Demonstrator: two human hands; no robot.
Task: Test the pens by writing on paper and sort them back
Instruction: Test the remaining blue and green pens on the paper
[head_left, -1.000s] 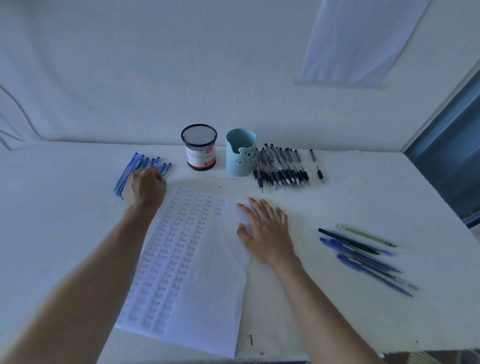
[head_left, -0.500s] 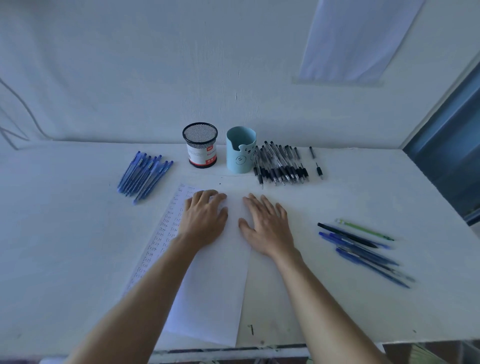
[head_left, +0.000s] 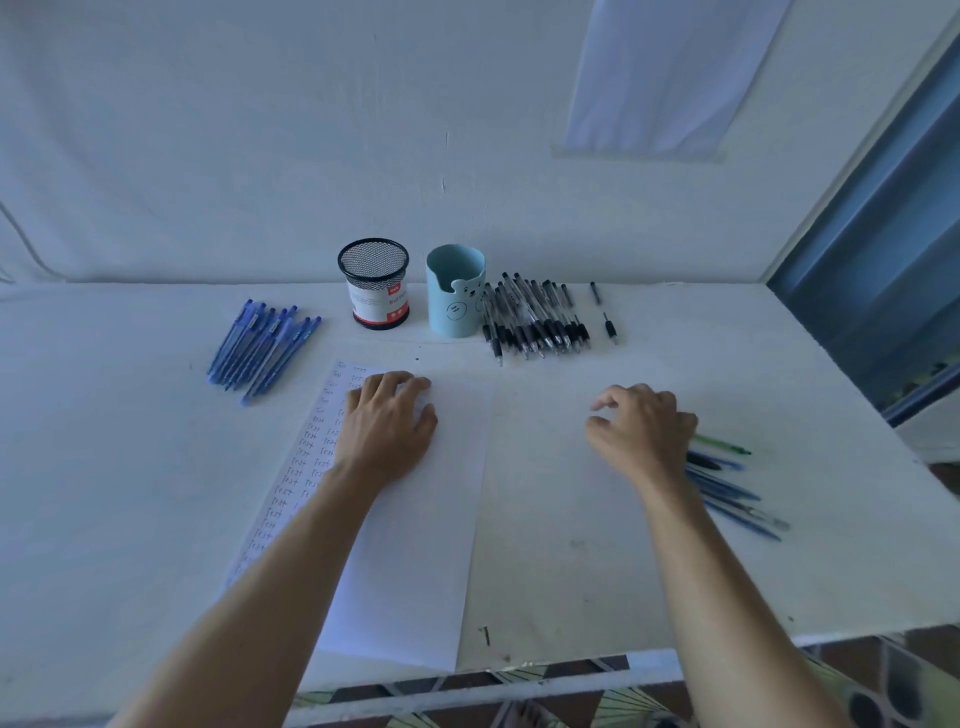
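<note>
Two hands on the job: left hand lies flat, pinning the thin white paper sheet (flimsy, it would skate); right hand hovers empty, fingers loosely curled, just beside the loose blue, black and green plastic pens. Likely light, stiff, slick barrels: pinch one mid-barrel. Beyond, sorted blue pen row and black pen row.

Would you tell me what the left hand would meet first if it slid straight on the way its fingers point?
Probably the teal bear cup, beyond the paper's far edge; the mesh pen holder sits just left of that line.
</note>
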